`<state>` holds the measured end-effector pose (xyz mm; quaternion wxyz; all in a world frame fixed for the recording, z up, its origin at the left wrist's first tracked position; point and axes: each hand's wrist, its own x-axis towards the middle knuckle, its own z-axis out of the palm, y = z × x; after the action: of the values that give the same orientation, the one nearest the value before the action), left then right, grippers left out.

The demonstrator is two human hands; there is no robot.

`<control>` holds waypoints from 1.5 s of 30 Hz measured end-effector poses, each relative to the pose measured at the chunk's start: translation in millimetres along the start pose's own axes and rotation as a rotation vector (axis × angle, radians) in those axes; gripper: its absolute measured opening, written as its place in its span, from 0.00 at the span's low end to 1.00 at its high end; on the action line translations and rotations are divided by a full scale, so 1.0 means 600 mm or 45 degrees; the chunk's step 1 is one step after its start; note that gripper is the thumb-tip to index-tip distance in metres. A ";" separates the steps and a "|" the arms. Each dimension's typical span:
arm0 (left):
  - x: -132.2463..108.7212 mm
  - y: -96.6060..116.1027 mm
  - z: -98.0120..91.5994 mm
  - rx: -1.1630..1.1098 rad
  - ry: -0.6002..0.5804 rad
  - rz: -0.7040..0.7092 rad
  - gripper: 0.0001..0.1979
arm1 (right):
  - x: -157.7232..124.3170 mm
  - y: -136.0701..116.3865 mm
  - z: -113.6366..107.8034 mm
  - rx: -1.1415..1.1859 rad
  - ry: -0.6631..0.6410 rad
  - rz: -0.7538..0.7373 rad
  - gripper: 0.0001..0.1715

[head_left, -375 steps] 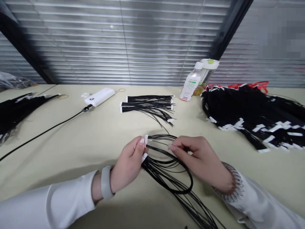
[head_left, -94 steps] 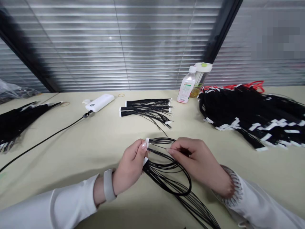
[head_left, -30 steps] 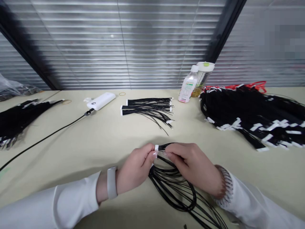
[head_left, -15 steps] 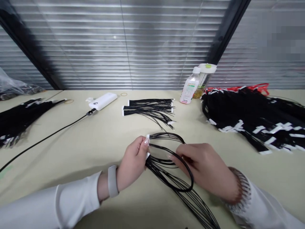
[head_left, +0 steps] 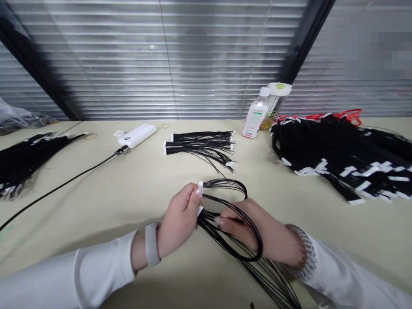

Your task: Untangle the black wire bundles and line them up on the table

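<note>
My left hand [head_left: 182, 210] is closed on the white connector ends of a black wire harness [head_left: 230, 243], thumb pressed on the upper connector [head_left: 200, 188]. Thin black wires loop out to the right from these ends, and a long bundle trails down toward the bottom edge. Inside the loops, my right hand [head_left: 254, 227] pinches some of the wires close to the lower connector. Its fingertips are partly hidden by the wires. Beyond both hands, several shorter black wire harnesses [head_left: 199, 143] with white connectors lie side by side on the table [head_left: 128, 189].
A large heap of black harnesses [head_left: 341, 150] with white ends lies at the right. At the left are another pile of harnesses [head_left: 28, 159] and a white power bank [head_left: 138, 135] with a black cable. A bottle [head_left: 255, 113] and a lidded jar [head_left: 277, 101] stand near the blinds.
My right hand has moved left and slightly down, reaching further into the wire loops toward the lower connector. My left hand keeps its hold, and the view has shifted slightly.
</note>
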<state>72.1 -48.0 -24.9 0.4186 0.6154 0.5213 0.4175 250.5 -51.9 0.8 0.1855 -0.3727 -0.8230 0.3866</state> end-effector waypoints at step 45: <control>-0.002 0.002 0.000 -0.071 -0.099 0.036 0.18 | -0.003 -0.003 -0.033 0.126 0.456 0.225 0.12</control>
<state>72.1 -49.0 -23.8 0.4496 0.6266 0.4839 0.4136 262.3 -43.9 14.6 0.3123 -0.4965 -0.7210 0.3690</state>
